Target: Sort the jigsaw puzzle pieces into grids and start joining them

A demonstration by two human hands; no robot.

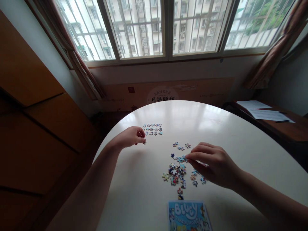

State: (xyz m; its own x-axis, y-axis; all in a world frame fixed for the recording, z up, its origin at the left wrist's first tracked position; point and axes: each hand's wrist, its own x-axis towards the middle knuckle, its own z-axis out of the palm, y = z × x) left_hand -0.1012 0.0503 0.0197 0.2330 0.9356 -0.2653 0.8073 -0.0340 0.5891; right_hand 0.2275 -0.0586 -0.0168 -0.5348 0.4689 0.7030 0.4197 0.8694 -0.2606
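While pinching a small puzzle pc betw. thumb & fingertips of the L hand, left of ctr, also reaching w/ the R hand to a loose cluster near ctr. Touching it w/ fingertips drawn narrow; can't tell from here if gripping anything.

Possibly risking the neat rows of pcs, upper ctr-left: holding the L hand just beside them, so maybe bumping them askew if moving too low or too fast. Maybe also dropping the pinched pc if holding too little of its edge, or dragging extra pcs along w/ the R hand b/c of reaching into close-set ones.

Seeing the main pile lower ctr on the white table, left of & nearer than the R fingertips, w/ side pcs close by the R palm. Spotting a few strays just above the cluster, plus the blue Bluey box at bottom ctr-right, well apart from the L hand.
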